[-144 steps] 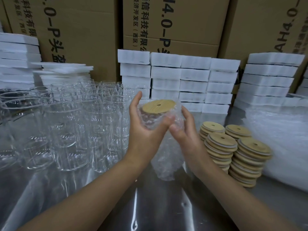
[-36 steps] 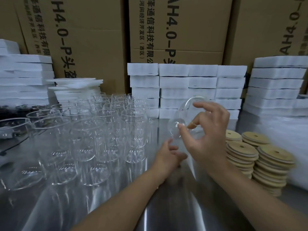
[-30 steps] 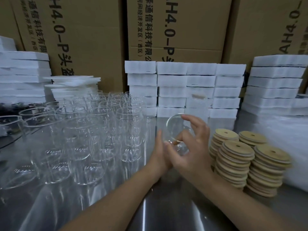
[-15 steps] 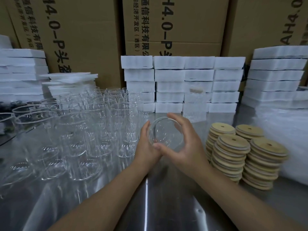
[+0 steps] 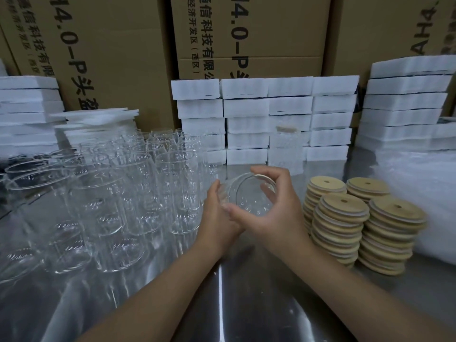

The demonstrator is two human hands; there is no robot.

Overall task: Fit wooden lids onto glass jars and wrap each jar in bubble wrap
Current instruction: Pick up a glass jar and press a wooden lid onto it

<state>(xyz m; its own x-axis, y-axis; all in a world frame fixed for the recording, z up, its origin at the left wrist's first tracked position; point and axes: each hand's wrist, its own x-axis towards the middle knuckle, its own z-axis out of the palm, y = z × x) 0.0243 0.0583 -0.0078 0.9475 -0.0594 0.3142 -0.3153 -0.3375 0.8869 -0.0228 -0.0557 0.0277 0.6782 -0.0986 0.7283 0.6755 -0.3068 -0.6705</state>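
Now both of my hands are on the clear round glass jar (image 5: 249,196). A second ago only my right hand held it up high, and my left hand was down low. The wrapped jar with a lid (image 5: 286,146) that I held before stands far behind the lids, by the white foam blocks (image 5: 246,107).

My left hand (image 5: 217,218) cups the left side of the clear round glass jar, with its fingers curled round the glass. My right hand (image 5: 276,213) grips the rim, thumb on the near side and fingers bent over the far side. The jar is up off the shiny metal table (image 5: 246,304), just left of the four stacks of round light-brown wooden lids (image 5: 345,218). It is tipped so its open mouth faces me. It has no lid on it and no wrap.

Further left of the lids stands a big crowd of empty clear glass jars (image 5: 111,193). Right of the lids lies a soft white heap of bubble wrap (image 5: 419,181). Behind the lids, past the foam blocks, are tall brown cardboard boxes (image 5: 246,33) with black writing.
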